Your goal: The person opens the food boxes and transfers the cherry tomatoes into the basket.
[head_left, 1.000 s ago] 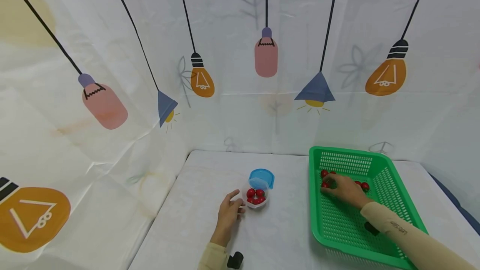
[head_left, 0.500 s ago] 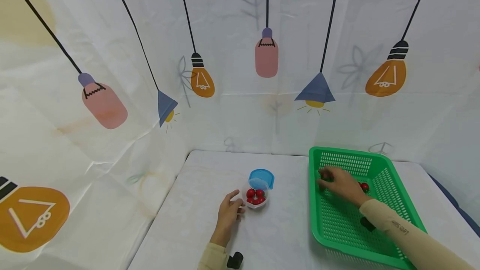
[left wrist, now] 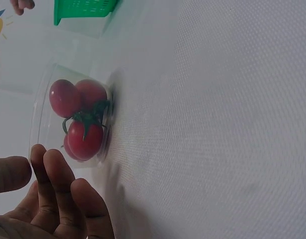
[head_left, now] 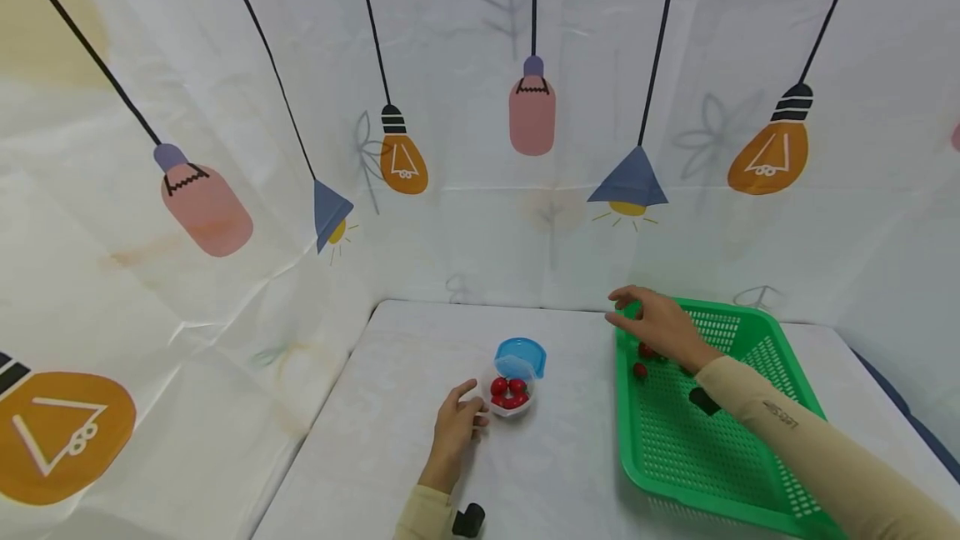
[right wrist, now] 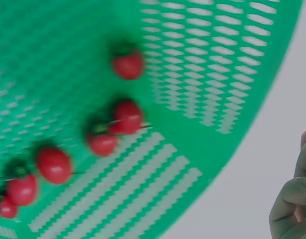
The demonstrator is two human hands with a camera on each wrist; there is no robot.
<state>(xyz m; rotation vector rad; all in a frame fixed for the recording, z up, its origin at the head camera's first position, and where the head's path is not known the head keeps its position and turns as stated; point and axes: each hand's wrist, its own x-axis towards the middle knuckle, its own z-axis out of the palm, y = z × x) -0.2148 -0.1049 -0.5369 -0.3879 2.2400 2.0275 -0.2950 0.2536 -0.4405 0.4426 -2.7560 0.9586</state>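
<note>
In the head view my left hand [head_left: 456, 423] lies at the left side of a small clear plastic cup [head_left: 501, 412] with a blue lid [head_left: 522, 352] flipped back. Its fingers are loosely bent, and in the left wrist view the fingertips [left wrist: 58, 167] are right at the cup's wall. Several cherry tomatoes [left wrist: 85, 139] with green stems sit in the cup. My right hand [head_left: 660, 325] is above the far left corner of a green plastic basket [head_left: 630, 440], thumb and fingers apart, nothing visible between them. Several cherry tomatoes [right wrist: 54, 165] lie along the basket's inner edge.
A white cloth covers the table [head_left: 570, 457]. A white sheet [head_left: 465, 240] printed with lamps and bulbs hangs behind and to the left. The basket stands to the right of the cup, its raised rim between them.
My right hand has risen from among the tomatoes in the basket to above its far left rim. A tomato there lies slightly further left. My left hand and the cup have stayed put.
</note>
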